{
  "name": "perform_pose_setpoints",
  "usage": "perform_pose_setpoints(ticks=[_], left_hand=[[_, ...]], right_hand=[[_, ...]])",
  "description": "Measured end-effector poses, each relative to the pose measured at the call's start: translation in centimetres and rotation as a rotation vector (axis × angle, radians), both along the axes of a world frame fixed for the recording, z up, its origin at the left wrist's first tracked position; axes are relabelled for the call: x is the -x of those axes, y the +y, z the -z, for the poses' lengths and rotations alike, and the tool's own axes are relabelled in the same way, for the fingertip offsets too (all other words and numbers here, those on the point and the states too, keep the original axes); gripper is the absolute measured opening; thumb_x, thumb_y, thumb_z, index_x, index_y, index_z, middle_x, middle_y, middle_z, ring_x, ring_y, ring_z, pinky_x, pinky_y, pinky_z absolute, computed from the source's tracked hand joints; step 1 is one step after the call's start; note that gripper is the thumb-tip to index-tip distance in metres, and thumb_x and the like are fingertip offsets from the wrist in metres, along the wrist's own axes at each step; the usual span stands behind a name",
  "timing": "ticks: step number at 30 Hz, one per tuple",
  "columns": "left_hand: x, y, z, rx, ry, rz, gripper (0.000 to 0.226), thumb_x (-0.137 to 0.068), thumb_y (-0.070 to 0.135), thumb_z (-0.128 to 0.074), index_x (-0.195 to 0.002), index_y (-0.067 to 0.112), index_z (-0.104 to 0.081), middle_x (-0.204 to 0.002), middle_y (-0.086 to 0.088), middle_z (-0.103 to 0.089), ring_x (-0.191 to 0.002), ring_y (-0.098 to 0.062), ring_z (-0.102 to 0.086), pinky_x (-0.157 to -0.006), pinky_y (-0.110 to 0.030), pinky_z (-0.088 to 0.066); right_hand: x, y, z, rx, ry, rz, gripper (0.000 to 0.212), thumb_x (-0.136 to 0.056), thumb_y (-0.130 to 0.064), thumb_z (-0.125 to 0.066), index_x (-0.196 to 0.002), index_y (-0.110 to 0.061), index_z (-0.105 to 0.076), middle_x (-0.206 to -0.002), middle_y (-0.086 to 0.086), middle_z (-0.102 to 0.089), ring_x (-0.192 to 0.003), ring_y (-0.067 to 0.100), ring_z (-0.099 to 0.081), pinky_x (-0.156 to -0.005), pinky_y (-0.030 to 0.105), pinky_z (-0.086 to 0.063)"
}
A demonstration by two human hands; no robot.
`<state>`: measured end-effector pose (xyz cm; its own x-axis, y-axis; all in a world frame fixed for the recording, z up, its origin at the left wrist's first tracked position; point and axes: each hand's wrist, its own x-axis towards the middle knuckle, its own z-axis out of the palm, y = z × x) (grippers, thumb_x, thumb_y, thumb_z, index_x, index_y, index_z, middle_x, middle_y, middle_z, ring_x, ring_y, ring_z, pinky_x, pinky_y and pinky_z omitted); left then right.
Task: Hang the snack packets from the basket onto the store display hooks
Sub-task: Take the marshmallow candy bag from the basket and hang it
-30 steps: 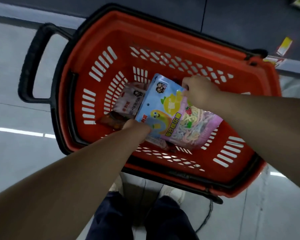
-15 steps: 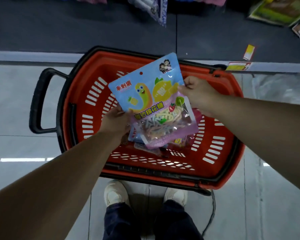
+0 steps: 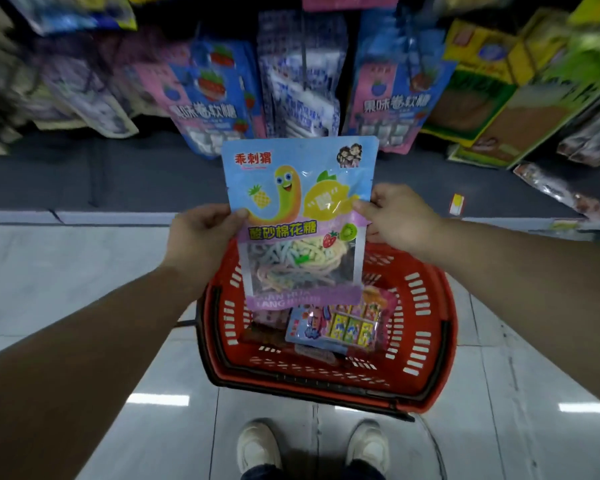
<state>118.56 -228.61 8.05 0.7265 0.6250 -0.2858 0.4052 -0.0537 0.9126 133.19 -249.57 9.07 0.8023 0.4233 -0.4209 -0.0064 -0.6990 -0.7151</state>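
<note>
Blue and lilac plastic forms the snack packet that is held upright in front of the camera, above the red basket. Its left edge is pinched by the left hand, the thumb laid on the printed front, and its right edge is gripped by the right hand at about the same height. Through the clear window in the lower half of the packet, pale twisted candy strands can be seen. The basket is set on the pale tiled floor just ahead of two white shoes. More packets are left lying in the bottom of the basket, among them a blue one with yellow panels. Behind the held packet, rows of hanging packets are seen on the display, blurred; the hooks themselves cannot be made out.
</note>
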Motion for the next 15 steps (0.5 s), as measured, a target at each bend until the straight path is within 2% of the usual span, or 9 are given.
perform_pose_setpoints(ticks=[2,5,8,10,12,14,15], left_hand=[[-0.5,1.5,-3.8,-0.026,-0.049,-0.012,0.004,-0.086,0.019,-0.069,-0.083,0.020,-0.071,-0.060,0.022,-0.069,-0.058,0.008,-0.064,-0.051,-0.010,-0.046],[-1.1,3.8,-9.4,-0.070,-0.142,-0.041,0.002,-0.085,0.018,-0.071,-0.084,0.017,-0.070,-0.059,0.022,-0.069,-0.057,0.007,-0.063,-0.056,-0.010,-0.050],[-1.6,6.4,-15.2,-0.129,-0.213,-0.064,0.003,-0.085,0.018,-0.071,-0.083,0.020,-0.070,-0.057,0.023,-0.068,-0.054,0.010,-0.060,-0.053,-0.007,-0.045],[-2.0,8.0,-18.9,-0.177,-0.261,-0.064,0.006,-0.084,0.022,-0.072,-0.079,0.026,-0.071,-0.062,0.018,-0.070,-0.059,0.004,-0.062,-0.060,-0.013,-0.049],[-2.4,9.7,-22.5,-0.238,-0.300,-0.078,0.003,-0.084,0.022,-0.072,-0.082,0.021,-0.070,-0.063,0.016,-0.067,-0.053,0.007,-0.057,-0.054,-0.010,-0.046],[-2.7,11.1,-25.9,-0.276,-0.342,-0.093,0.006,-0.085,0.020,-0.071,-0.087,0.015,-0.069,-0.067,0.013,-0.067,-0.052,0.008,-0.059,-0.052,-0.007,-0.045],[-2.8,11.7,-27.4,-0.275,-0.368,-0.095,0.006,-0.085,0.019,-0.070,-0.088,0.013,-0.069,-0.071,0.010,-0.068,-0.058,0.005,-0.062,-0.056,-0.012,-0.049]], right_hand=[[-0.5,1.3,-3.7,-0.048,-0.006,0.016,0.039,-0.094,-0.031,-0.056,-0.104,0.006,-0.055,-0.109,0.031,-0.062,-0.097,0.044,-0.064,-0.085,0.056,-0.052],[-1.1,3.5,-9.7,-0.139,0.012,0.024,0.039,-0.093,-0.029,-0.058,-0.104,0.008,-0.051,-0.113,0.036,-0.058,-0.083,0.036,-0.065,-0.082,0.060,-0.053],[-1.4,5.8,-16.0,-0.216,-0.003,0.023,0.039,-0.094,-0.026,-0.057,-0.114,0.007,-0.051,-0.116,0.032,-0.059,-0.079,0.027,-0.058,-0.079,0.045,-0.057],[-1.7,7.3,-20.0,-0.258,-0.058,0.008,0.033,-0.094,-0.025,-0.056,-0.101,0.007,-0.051,-0.106,0.029,-0.062,-0.079,0.027,-0.058,-0.076,0.042,-0.056],[-1.8,8.7,-24.0,-0.280,-0.126,-0.009,0.026,-0.095,-0.023,-0.055,-0.081,-0.003,-0.047,-0.091,0.021,-0.058,-0.077,0.025,-0.056,-0.071,0.039,-0.052],[-1.9,10.1,-27.7,-0.279,-0.194,-0.029,0.029,-0.096,-0.025,-0.054,-0.076,-0.007,-0.044,-0.085,0.021,-0.056,-0.070,0.023,-0.054,-0.064,0.030,-0.050],[-1.9,10.8,-29.4,-0.291,-0.214,-0.040,0.028,-0.096,-0.025,-0.054,-0.079,-0.004,-0.045,-0.086,0.026,-0.056,-0.068,0.023,-0.054,-0.061,0.028,-0.052]])
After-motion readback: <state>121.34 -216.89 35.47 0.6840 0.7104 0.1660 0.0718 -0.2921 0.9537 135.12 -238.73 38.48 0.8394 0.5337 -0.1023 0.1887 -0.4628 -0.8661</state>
